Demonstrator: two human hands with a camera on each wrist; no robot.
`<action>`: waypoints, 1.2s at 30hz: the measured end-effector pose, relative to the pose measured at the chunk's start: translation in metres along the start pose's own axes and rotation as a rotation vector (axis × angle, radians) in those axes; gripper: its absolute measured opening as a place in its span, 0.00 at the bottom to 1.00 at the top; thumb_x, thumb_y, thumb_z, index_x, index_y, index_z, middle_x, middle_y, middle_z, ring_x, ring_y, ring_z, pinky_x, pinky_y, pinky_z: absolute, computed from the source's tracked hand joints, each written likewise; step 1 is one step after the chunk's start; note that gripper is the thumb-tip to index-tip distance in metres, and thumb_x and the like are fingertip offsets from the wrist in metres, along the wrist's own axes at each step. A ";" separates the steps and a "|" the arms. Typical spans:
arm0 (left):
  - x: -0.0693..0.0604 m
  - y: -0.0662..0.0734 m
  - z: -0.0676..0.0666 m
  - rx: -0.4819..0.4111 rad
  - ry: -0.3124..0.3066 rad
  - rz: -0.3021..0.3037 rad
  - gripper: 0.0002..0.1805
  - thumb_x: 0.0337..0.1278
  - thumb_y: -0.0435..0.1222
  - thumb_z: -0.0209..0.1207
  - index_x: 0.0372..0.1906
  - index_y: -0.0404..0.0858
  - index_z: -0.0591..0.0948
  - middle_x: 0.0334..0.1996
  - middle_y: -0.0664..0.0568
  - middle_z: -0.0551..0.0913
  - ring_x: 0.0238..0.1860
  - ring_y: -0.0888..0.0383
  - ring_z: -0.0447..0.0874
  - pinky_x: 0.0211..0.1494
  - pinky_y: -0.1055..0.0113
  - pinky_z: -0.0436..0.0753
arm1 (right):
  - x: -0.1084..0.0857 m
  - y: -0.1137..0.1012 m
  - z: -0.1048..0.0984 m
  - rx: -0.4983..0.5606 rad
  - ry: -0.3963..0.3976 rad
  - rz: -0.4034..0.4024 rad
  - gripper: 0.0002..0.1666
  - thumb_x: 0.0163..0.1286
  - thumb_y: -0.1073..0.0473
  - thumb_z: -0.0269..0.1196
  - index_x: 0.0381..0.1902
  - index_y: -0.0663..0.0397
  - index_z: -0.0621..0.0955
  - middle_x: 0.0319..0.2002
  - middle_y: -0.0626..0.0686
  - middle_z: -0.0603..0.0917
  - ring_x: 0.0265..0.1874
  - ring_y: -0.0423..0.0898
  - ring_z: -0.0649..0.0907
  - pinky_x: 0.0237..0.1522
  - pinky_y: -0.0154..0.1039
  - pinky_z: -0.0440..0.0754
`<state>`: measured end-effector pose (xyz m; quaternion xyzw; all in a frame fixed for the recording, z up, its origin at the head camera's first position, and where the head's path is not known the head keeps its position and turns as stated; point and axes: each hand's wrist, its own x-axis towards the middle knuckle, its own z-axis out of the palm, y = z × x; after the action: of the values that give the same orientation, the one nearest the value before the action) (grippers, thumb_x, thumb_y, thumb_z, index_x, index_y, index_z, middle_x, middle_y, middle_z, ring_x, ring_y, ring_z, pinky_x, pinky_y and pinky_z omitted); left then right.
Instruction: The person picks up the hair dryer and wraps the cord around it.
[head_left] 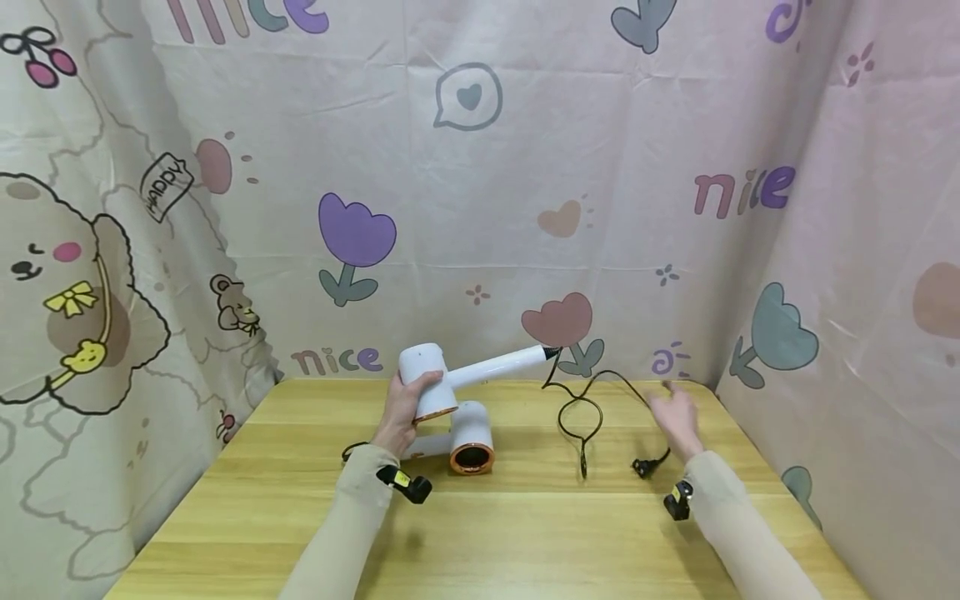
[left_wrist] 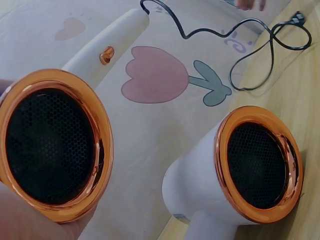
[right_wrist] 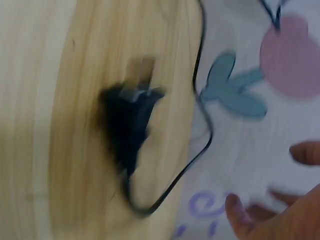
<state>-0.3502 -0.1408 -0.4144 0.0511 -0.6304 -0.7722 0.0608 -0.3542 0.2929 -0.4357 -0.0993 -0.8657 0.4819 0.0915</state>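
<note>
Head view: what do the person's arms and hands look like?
Left sleeve and right sleeve: long, pale beige, reaching the wrist. Left hand and right hand: bare, ungloved. Small black left wrist camera with a yellow patch; right wrist camera also black.

White hair dryer (head_left: 435, 397) raised in my left grip (head_left: 401, 407)
Copper-rimmed end tipped downward, handle slanting up rightward; its black cord (head_left: 599, 414) loops partway and ends in a plug (head_left: 643, 467).
</note>
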 end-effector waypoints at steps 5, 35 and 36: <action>0.001 0.000 -0.003 -0.016 -0.038 -0.013 0.44 0.54 0.41 0.66 0.72 0.40 0.56 0.62 0.39 0.69 0.54 0.46 0.77 0.49 0.60 0.84 | -0.015 -0.033 0.031 0.023 -0.214 -0.314 0.37 0.76 0.44 0.54 0.72 0.62 0.63 0.65 0.67 0.72 0.65 0.64 0.73 0.68 0.58 0.68; 0.003 0.013 -0.024 0.191 -0.300 0.055 0.39 0.52 0.39 0.65 0.70 0.43 0.61 0.53 0.38 0.75 0.41 0.52 0.83 0.43 0.54 0.87 | -0.020 -0.090 0.054 -0.032 -0.607 -0.533 0.27 0.68 0.51 0.65 0.60 0.61 0.79 0.47 0.55 0.86 0.43 0.41 0.82 0.45 0.33 0.80; 0.003 0.012 -0.024 0.200 -0.304 0.053 0.39 0.52 0.39 0.65 0.70 0.43 0.61 0.52 0.39 0.75 0.41 0.52 0.83 0.42 0.55 0.87 | -0.021 -0.091 0.054 -0.035 -0.603 -0.555 0.29 0.66 0.52 0.67 0.60 0.61 0.79 0.48 0.56 0.87 0.42 0.41 0.83 0.43 0.32 0.81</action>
<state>-0.3491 -0.1670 -0.4070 -0.0768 -0.7069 -0.7028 -0.0204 -0.3555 0.1965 -0.3871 0.2824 -0.8557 0.4317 -0.0416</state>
